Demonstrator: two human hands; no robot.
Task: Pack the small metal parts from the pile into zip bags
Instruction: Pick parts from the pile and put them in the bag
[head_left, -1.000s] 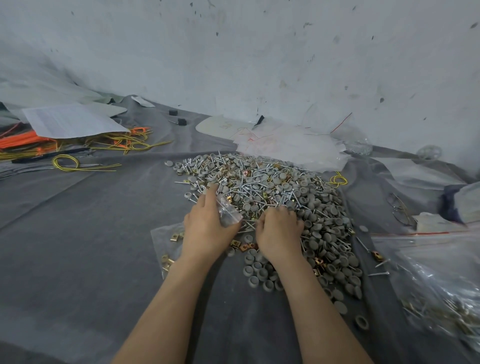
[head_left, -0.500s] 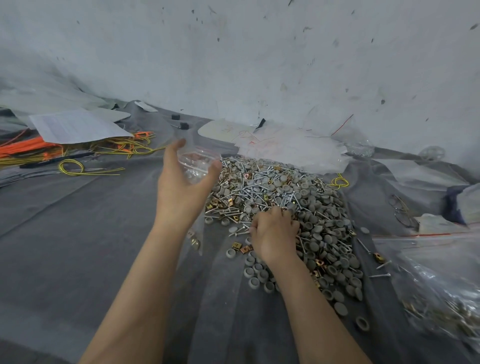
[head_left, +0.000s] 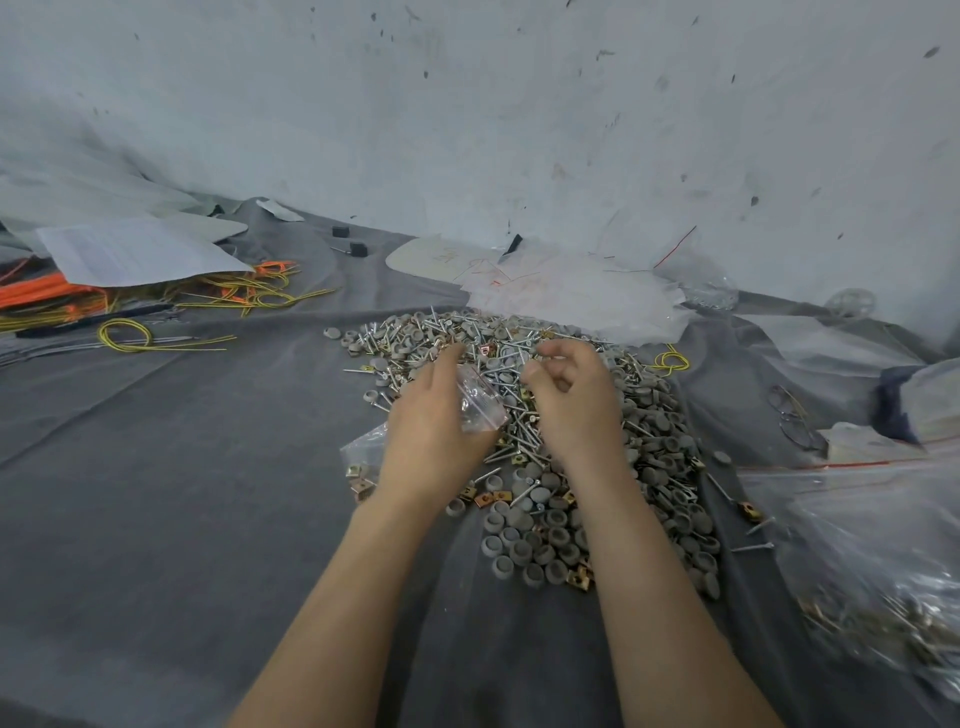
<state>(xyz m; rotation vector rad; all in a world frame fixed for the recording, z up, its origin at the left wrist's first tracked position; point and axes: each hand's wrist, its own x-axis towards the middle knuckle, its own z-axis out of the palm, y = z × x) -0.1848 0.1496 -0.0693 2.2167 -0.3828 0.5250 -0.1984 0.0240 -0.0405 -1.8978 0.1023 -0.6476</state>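
- Pile (head_left: 652, 431) of screws, grey caps and brass clips was noted spread on grey cloth (head_left: 156, 493). Its middle was partly hidden behind both hands.
- Left hand (head_left: 431, 421) was seen back-up over the pile's near-left edge. A small zip bag (head_left: 480, 397), clear and crumpled, was gripped at the thumb side, with the fingers (head_left: 449, 364) curled round it. The thumb itself was largely hidden. The bag's mouth could not be made out. Something glinted inside but could not be identified.
- Right hand (head_left: 576, 400) was held over the pile, just beside the small zip bag. Its fingers (head_left: 558, 349) were curled, thumb and forefinger tips close together. Whether a part was pinched there could not be told.
- A flat bag (head_left: 361, 460) was recorded on the cloth, mostly covered by the left wrist. Brass clips showed through its exposed corner.
- A large bag (head_left: 883, 571) at right was blurred and cut off by the frame edge. Metal parts were dimly seen within.
- Both forearms were cut off by the lower edge.
- Yellow wires (head_left: 124, 332) and a paper sheet (head_left: 135, 249) were noted far left, well apart from the pile.
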